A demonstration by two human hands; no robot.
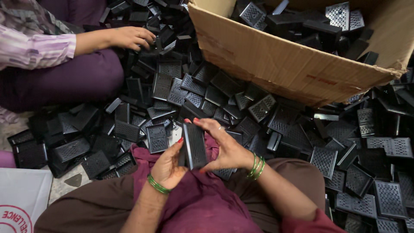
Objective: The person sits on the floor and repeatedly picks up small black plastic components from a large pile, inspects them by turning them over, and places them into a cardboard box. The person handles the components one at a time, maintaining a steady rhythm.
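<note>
Black plastic, flat and rectangular, the perforated grille piece (195, 144) stands nearly upright between both of the person's hands, just above the maroon cloth (194, 203) over the lap. The left hand (169, 166) closes on its lower left edge, thumb pressed to the near face; the right hand (224, 146) wraps it from the right, fingers curled over its top and far side, so both hands hold the same piece firmly. Green bangles ring each wrist. All around lies a deep heap of like black grille pieces (302, 142), spread over the floor, many tilted or overlapping, some showing their patterned holes. Beyond the heap, at upper right, a tilted cardboard box (276, 64) holds more of the same parts. At upper left another person's hand (129, 38), coming from a striped sleeve (34, 47), rests on the pile, well apart from the held piece. A white sack (21, 194) lies at lower left.
</note>
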